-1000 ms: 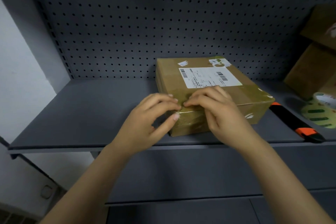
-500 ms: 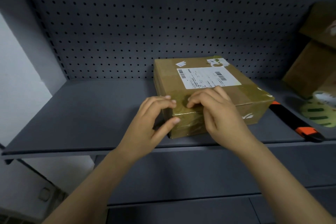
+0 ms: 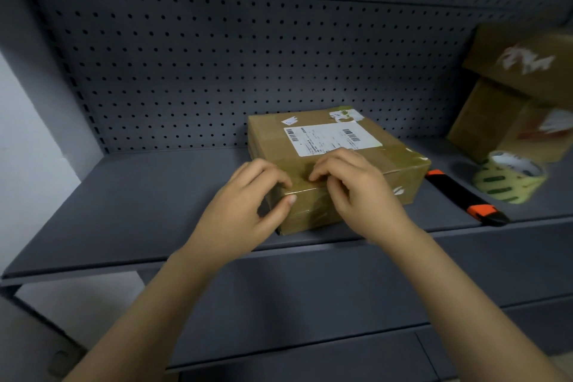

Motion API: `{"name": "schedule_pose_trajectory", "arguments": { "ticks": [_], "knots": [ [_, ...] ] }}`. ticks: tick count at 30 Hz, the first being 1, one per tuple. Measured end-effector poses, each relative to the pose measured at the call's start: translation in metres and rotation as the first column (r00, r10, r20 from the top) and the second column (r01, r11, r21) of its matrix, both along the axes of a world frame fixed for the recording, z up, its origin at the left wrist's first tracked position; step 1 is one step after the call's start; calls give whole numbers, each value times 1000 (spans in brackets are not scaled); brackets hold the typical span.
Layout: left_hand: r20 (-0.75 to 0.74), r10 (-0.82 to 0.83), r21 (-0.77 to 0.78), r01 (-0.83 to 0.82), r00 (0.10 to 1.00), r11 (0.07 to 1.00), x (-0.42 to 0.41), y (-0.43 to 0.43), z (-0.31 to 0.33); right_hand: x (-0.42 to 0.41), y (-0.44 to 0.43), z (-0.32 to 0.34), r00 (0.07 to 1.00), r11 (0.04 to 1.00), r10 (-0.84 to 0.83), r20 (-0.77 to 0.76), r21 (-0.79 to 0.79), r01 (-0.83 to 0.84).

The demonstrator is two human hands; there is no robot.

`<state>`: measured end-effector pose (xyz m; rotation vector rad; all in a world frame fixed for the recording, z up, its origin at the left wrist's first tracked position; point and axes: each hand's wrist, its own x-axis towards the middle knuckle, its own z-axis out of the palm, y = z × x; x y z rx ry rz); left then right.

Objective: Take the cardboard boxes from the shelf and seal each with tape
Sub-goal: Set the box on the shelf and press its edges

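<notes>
Both hands are laid on the near corner of the cardboard box (image 3: pixel 400 178). The left hand (image 3: pixel 245 208) is curled over that corner, with its fingers bent onto the top face and its thumb pressed against the side facing the camera. The right hand (image 3: pixel 359 192) is bent just beside it, with its fingertips pushed down onto the glossy brown tape (image 3: pixel 403 156) that is stretched across the near end of the top. The two sets of fingertips are kept just apart.

The box is placed flat on the grey metal shelf (image 3: pixel 124 205), in front of the perforated back panel (image 3: pixel 217 56), and a white shipping label (image 3: pixel 331 136) is seen on its top. To its right a black-and-orange utility knife (image 3: pixel 465 198) is laid, and a tape roll (image 3: pixel 508 178) is stood further right. Two more cardboard boxes (image 3: pixel 502 124) are stacked behind the roll.
</notes>
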<state>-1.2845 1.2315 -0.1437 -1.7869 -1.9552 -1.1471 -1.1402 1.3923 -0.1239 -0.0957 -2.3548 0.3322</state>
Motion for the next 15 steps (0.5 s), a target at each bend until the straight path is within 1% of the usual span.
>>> {"name": "schedule_pose_trajectory", "arguments": {
  "ticks": [3, 5, 11, 15],
  "knots": [
    [-100, 20, 15, -19, 995, 1000, 13, 2, 19, 17, -5, 5, 995, 994, -102, -16, 44, 102],
    [-132, -7, 33, 11, 991, 999, 25, 7, 27, 35, -7, 8, 984, 981, -179, 8, 72, 178],
    [-172, -207, 14, 212, 963, 977, 81, 45, 24, 119, -6, 7, 896, 898, -437, 85, 104, 428],
    [-197, -317, -30, 317, 928, 948, 126, 78, 15, 178, 2, -3, 829, 836, -548, 110, 84, 542]
  ]
}}
